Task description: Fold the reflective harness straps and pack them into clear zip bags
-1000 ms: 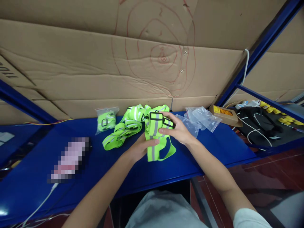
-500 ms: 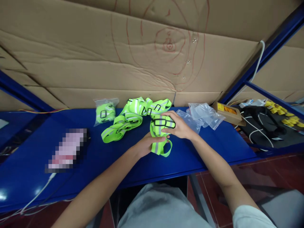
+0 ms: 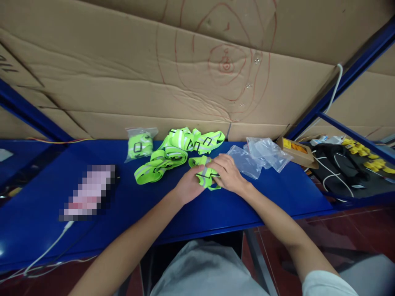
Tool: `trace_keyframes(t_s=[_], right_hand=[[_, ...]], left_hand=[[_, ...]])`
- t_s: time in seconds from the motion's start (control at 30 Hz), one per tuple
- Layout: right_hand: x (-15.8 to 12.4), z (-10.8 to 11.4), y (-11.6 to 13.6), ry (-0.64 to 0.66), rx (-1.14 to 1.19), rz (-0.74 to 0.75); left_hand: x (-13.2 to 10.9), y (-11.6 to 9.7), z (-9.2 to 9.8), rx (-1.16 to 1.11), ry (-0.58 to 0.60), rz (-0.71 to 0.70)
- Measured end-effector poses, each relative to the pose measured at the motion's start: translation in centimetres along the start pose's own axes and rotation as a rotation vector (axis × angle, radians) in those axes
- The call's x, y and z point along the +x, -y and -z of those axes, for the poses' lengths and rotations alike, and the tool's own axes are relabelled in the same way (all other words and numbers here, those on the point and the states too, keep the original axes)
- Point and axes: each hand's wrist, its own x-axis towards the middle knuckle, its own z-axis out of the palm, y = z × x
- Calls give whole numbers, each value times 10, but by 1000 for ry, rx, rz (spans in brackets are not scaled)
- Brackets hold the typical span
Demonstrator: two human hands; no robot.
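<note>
Near the middle of the blue table (image 3: 148,213), the green reflective strap (image 3: 203,165) is sitting as a compact bundle between two hands, and I am watching it through the head camera. Compared with half a second ago, far less of its loop is hanging at the near side, the black buckle is showing only as a thin edge, and the hands are closing in on each other. I am reading that as slack being gathered in, so the folding seems well along, though I am not seeing what is tucked underneath.

The left hand (image 3: 189,187) is cupping the bundle from the left, half curled, its thumb lying over the top and its other fingers hiding below. The right hand (image 3: 230,174) is curling over the right side, fingers bent onto the strap; I cannot tell how firmly it is pressing.

Far left, a clear zip bag (image 3: 142,131) is holding another folded strap (image 3: 143,151). Just right of it, a heap of straps (image 3: 174,151) is lying unbagged. Far right, clear plastic bags (image 3: 267,152) are lying flat, overlapping, near a cardboard box (image 3: 308,159) showing orange on top, contents or print, I cannot tell.
</note>
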Motion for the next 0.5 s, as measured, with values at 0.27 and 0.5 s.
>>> trace_keyframes(t_s=[0.27,0.5], right_hand=[[7,-1,10,-142,756,-718],[8,-7,16,6,1592,-1307]], left_hand=[[7,-14,5,122,-58,-115],[-10,-11,-3,337,61,-281]])
